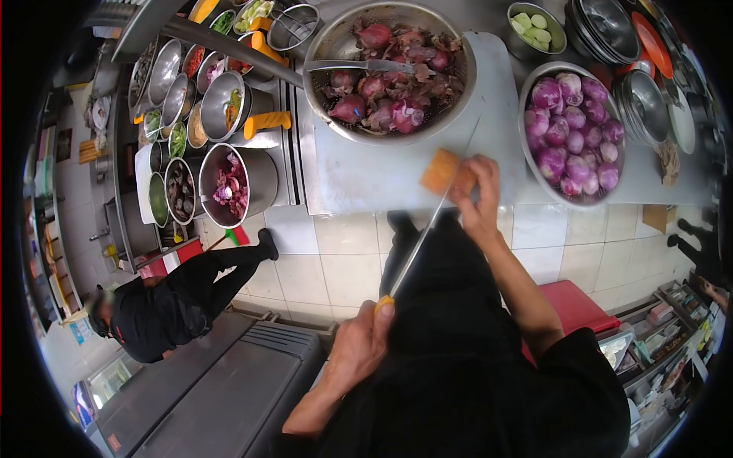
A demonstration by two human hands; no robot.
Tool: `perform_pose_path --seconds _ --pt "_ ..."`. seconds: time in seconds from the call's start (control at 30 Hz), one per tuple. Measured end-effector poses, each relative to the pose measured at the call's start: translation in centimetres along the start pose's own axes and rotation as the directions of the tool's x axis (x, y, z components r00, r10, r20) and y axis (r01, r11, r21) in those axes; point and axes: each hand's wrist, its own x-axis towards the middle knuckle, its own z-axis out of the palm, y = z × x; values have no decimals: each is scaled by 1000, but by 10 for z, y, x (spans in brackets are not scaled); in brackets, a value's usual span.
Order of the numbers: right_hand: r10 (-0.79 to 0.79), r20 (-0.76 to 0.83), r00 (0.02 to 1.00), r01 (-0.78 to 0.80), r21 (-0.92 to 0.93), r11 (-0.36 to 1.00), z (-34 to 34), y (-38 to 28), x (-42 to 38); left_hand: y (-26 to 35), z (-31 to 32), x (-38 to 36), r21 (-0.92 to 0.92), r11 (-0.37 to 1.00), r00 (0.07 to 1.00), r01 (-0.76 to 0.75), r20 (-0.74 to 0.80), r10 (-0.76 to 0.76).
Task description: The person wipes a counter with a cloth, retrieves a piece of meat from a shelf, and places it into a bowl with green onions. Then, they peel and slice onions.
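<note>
My left hand (355, 345) is closed on the yellow handle of a long, narrow knife (418, 248). The blade slants up and away over the front edge of the white cutting board (347, 179). At that edge, the fingers of my right hand (477, 195) pinch an orange block (440, 171), and the blade crosses beside them against the block. Just beyond, a perforated metal bowl (467, 72) holds reddish unpeeled onions and loose skins, with another knife (359, 66) lying across it.
Right of the board stands a bowl (525, 145) of peeled purple onions, near stacked metal bowls (645, 107). Metal containers (263, 183) fill the left side. A person in black (164, 313) is at the lower left. A red stool (573, 305) stands right of my legs.
</note>
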Motion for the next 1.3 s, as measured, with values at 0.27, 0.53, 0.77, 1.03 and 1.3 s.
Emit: perform_pose_path --seconds 0.27,0.53,0.77,1.03,1.3 --pt "4 -10 1000 -4 15 1000 2 -1 0 -2 -6 -6 10 1000 1000 10 19 -10" --pt "-56 -59 997 56 -4 998 5 -1 2 8 -5 -2 69 997 1000 -26 -14 27" --pt "-72 -79 994 70 -19 997 6 -4 2 27 0 29 52 997 998 48 47 -50" --pt "-64 -77 995 63 -25 998 4 -6 4 37 20 71 35 992 989 -123 -77 126" --pt "-71 -68 995 69 -38 997 4 -3 3 37 41 110 5 980 972 -200 -127 199"
